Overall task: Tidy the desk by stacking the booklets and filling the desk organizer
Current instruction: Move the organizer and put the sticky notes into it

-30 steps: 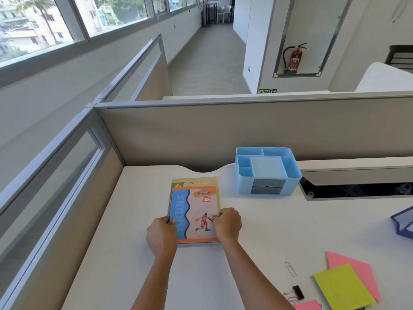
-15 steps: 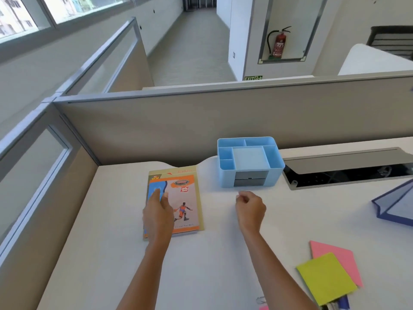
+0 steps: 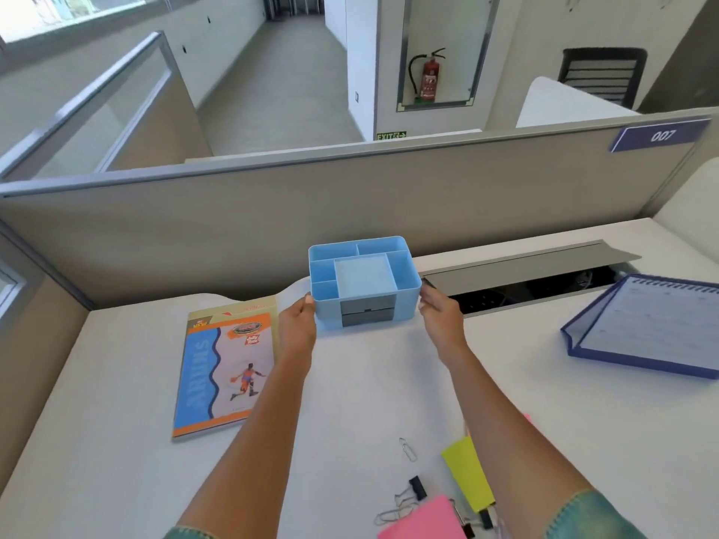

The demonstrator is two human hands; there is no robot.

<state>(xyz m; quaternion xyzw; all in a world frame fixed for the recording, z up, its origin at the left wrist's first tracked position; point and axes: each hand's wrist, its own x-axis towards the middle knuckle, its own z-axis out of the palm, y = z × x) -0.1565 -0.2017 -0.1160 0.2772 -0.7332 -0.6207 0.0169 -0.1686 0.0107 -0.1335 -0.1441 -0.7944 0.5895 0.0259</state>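
- Nearest edge of the desk (image 3: 116, 441): a pink sticky pad (image 3: 422, 521), a yellow sticky pad (image 3: 467, 474), black binder clips (image 3: 417, 487) and a wire paper clip (image 3: 407, 449) are lying loose, waiting for the organizer; paper soft and matte, the clips thin, hard and springy
- Left of the arms, the booklets (image 3: 225, 367) are sitting flat in one squared stack, glossy orange-and-blue cover on top
- Left hand (image 3: 297, 328) is pressing fingertips to the left wall of the organizer (image 3: 363, 284); right hand (image 3: 441, 319) is doing the same on the right wall, so both are gripping it between them
- Organizer is standing upright at the back of the desk, near the partition (image 3: 272, 212); light blue moulded plastic, rounded corners, open compartments looking empty, a grey drawer in front
- Judgement: the step is repositioning it; squeezing evenly, low on the walls, and keeping it level should be stopping the drawer sliding out; smooth plastic may slip
- Far right, a blue spiral desk calendar (image 3: 653, 324) is resting tilted
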